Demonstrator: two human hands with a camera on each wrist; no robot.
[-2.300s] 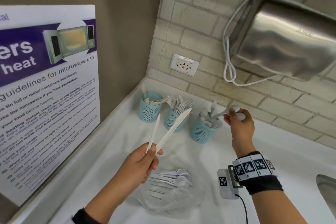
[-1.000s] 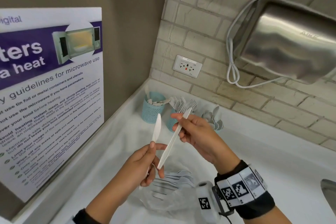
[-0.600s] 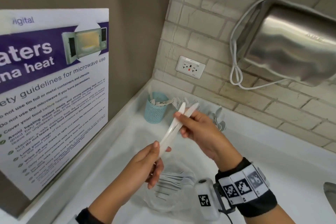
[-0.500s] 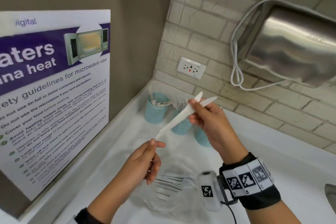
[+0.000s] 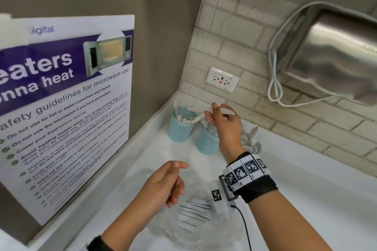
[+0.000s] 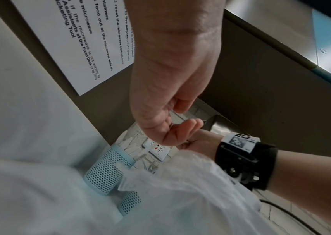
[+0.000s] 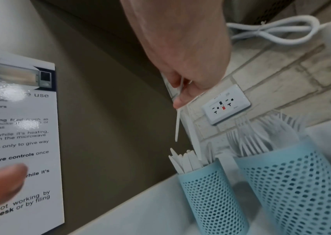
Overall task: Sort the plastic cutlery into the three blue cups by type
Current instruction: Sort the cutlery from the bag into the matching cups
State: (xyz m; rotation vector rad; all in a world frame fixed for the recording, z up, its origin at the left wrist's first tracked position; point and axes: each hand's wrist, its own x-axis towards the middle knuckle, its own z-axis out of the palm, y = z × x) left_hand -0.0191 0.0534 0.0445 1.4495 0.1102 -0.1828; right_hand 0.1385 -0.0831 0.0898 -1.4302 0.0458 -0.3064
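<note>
Pinching two knives (image 7: 177, 125) above knife cup (image 7: 211, 197)

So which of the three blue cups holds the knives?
The left cup, nearest the poster, has flat knife blades sticking up. The middle cup holds forks; the right one is mostly hidden behind the right hand.

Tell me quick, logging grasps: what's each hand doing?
Left hand: loosely curled, holding nothing.
Right hand: pinching white plastic knives.

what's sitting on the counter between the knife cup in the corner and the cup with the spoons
The fork cup stands between the knife cup and the spoons, in the head view. The right hand, holding two knives, hides the spoon cup itself.
</note>
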